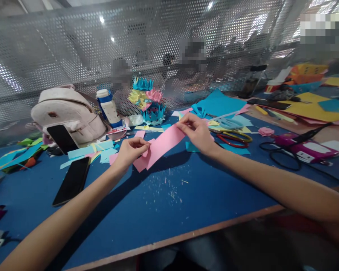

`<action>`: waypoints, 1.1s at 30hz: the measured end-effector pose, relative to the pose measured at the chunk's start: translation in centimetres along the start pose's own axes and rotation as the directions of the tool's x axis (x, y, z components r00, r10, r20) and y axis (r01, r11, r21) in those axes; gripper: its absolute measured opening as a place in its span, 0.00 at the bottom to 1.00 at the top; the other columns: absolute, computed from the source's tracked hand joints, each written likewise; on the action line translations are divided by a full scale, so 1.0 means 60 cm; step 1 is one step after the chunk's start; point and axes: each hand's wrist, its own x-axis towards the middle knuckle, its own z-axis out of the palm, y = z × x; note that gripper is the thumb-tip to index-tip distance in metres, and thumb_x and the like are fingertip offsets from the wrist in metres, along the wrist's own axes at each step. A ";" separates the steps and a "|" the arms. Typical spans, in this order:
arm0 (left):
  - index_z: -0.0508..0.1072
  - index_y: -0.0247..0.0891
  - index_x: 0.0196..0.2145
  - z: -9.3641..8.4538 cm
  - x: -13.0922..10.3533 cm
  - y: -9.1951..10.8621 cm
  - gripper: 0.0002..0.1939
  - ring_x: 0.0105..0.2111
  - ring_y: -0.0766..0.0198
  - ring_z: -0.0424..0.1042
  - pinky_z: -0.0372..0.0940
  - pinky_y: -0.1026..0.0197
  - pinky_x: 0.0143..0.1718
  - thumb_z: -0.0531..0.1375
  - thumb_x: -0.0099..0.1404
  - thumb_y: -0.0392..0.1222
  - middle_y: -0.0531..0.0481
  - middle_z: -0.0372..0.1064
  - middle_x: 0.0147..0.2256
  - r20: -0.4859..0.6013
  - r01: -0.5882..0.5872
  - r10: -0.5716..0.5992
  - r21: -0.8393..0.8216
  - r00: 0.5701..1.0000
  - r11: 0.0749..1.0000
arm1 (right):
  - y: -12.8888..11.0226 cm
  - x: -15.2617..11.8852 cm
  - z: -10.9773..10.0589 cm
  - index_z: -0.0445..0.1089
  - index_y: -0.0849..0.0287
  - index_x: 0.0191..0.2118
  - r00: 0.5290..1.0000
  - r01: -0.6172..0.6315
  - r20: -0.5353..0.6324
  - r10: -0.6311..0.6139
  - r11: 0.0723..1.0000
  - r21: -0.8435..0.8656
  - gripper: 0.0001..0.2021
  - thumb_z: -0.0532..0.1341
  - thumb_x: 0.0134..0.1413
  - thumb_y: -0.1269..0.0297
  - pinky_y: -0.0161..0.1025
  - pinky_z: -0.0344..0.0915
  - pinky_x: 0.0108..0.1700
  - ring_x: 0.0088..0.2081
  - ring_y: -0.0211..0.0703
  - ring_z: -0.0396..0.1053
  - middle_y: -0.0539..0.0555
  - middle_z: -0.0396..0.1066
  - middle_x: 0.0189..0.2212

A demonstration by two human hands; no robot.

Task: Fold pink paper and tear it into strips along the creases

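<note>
A strip of pink paper is stretched at a slant above the blue table. My left hand pinches its lower left side, where a second pink piece hangs behind or beside it. At the upper right end, my right hand grips the strip between thumb and fingers. Tiny paper scraps lie scattered on the table under the paper. Just behind my right hand are scissors with red and yellow handles. Folded paper flowers in blue, yellow and pink stand farther back.
A black phone lies left, with another phone leaning on a pale backpack. A white and blue bottle stands by the perforated metal screen. To the right are a magenta device with a cable and yellow paper sheets.
</note>
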 end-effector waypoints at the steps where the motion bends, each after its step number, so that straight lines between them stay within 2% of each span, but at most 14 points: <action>1: 0.75 0.35 0.25 -0.004 0.004 -0.006 0.08 0.29 0.64 0.70 0.64 0.61 0.34 0.66 0.53 0.43 0.48 0.75 0.28 -0.015 0.007 -0.008 -0.013 1.000 1.000 | 0.003 0.007 -0.008 0.64 0.56 0.28 0.998 0.014 -0.057 -0.015 1.000 -0.008 0.10 0.62 0.57 0.60 0.40 0.60 0.36 0.33 0.40 0.62 0.49 0.62 0.28; 4: 0.75 0.35 0.25 -0.012 0.014 -0.022 0.09 0.30 0.63 0.70 0.65 0.60 0.36 0.66 0.52 0.44 0.48 0.75 0.29 -0.050 0.011 -0.013 -0.037 0.999 0.999 | 0.012 0.019 -0.021 0.63 0.55 0.28 0.991 0.016 -0.135 -0.016 1.000 -0.001 0.11 0.63 0.56 0.59 0.40 0.61 0.36 0.32 0.40 0.62 0.49 0.62 0.28; 9: 0.78 0.38 0.35 -0.013 0.019 -0.024 0.14 0.36 0.61 0.71 0.64 0.61 0.37 0.60 0.62 0.52 0.46 0.76 0.36 -0.047 -0.042 0.041 -0.023 0.998 0.999 | 0.019 0.002 -0.002 0.67 0.57 0.30 1.000 0.006 0.027 -0.006 1.000 -0.022 0.10 0.63 0.56 0.57 0.40 0.62 0.35 0.32 0.40 0.64 0.50 0.67 0.28; 13: 0.79 0.39 0.33 -0.006 0.010 -0.011 0.12 0.31 0.62 0.68 0.60 0.63 0.30 0.64 0.60 0.50 0.47 0.75 0.31 0.045 -0.057 0.055 0.058 0.997 0.997 | 0.016 -0.017 0.014 0.69 0.58 0.32 0.989 -0.022 0.145 0.026 0.999 -0.031 0.08 0.62 0.58 0.59 0.40 0.61 0.34 0.31 0.39 0.64 0.50 0.68 0.30; 16: 0.79 0.39 0.32 0.001 0.001 -0.001 0.12 0.24 0.66 0.62 0.55 0.64 0.26 0.62 0.62 0.49 0.49 0.72 0.27 0.128 -0.077 0.063 0.108 0.990 0.991 | 0.007 -0.023 0.018 0.70 0.58 0.34 0.975 -0.056 0.211 0.061 0.998 -0.031 0.07 0.61 0.59 0.60 0.40 0.60 0.34 0.32 0.40 0.63 0.51 0.69 0.31; 19: 0.78 0.38 0.32 0.012 -0.010 0.013 0.12 0.22 0.68 0.58 0.52 0.65 0.24 0.59 0.64 0.48 0.52 0.68 0.25 0.230 -0.116 0.084 0.128 0.970 0.985 | -0.002 -0.028 0.022 0.69 0.57 0.35 0.959 -0.093 0.270 0.089 0.996 0.002 0.06 0.59 0.60 0.62 0.41 0.61 0.36 0.33 0.40 0.64 0.52 0.70 0.33; 23: 0.72 0.35 0.24 0.028 -0.028 0.033 0.17 0.23 0.68 0.56 0.52 0.64 0.25 0.56 0.67 0.46 0.54 0.61 0.22 0.322 -0.215 0.140 0.212 0.936 0.953 | -0.004 -0.034 0.028 0.68 0.57 0.37 0.942 -0.140 0.315 0.115 0.989 0.058 0.06 0.57 0.61 0.62 0.40 0.62 0.36 0.35 0.40 0.64 0.52 0.68 0.34; 26: 0.68 0.35 0.23 0.033 -0.036 0.037 0.18 0.24 0.68 0.56 0.52 0.64 0.26 0.52 0.70 0.42 0.55 0.60 0.22 0.316 -0.323 0.212 0.360 0.925 0.875 | -0.002 -0.035 0.028 0.68 0.58 0.37 0.943 -0.107 0.323 0.083 0.993 0.056 0.05 0.58 0.60 0.63 0.39 0.62 0.37 0.35 0.40 0.65 0.52 0.68 0.33; 29: 0.69 0.36 0.23 0.026 -0.031 0.030 0.17 0.23 0.68 0.58 0.51 0.63 0.26 0.53 0.70 0.40 0.56 0.61 0.21 0.296 -0.346 0.235 0.414 0.926 0.842 | -0.003 -0.034 0.026 0.68 0.58 0.37 0.946 -0.030 0.322 0.024 0.999 0.014 0.04 0.60 0.58 0.63 0.40 0.62 0.39 0.36 0.41 0.66 0.52 0.69 0.35; 31: 0.72 0.37 0.25 0.016 -0.022 0.021 0.15 0.24 0.67 0.61 0.54 0.63 0.27 0.54 0.69 0.39 0.55 0.66 0.23 0.282 -0.355 0.249 0.433 0.927 0.829 | -0.006 -0.034 0.025 0.69 0.58 0.37 0.948 -0.008 0.318 0.016 1.000 -0.026 0.06 0.61 0.58 0.62 0.40 0.61 0.39 0.36 0.40 0.65 0.52 0.70 0.35; 33: 0.75 0.38 0.30 0.006 -0.014 0.014 0.10 0.30 0.64 0.67 0.59 0.62 0.32 0.56 0.68 0.37 0.52 0.72 0.30 0.249 -0.365 0.279 0.447 0.928 0.817 | -0.008 -0.035 0.026 0.69 0.59 0.35 0.944 -0.024 0.328 0.036 0.999 -0.041 0.08 0.60 0.59 0.59 0.38 0.60 0.35 0.32 0.38 0.63 0.51 0.69 0.31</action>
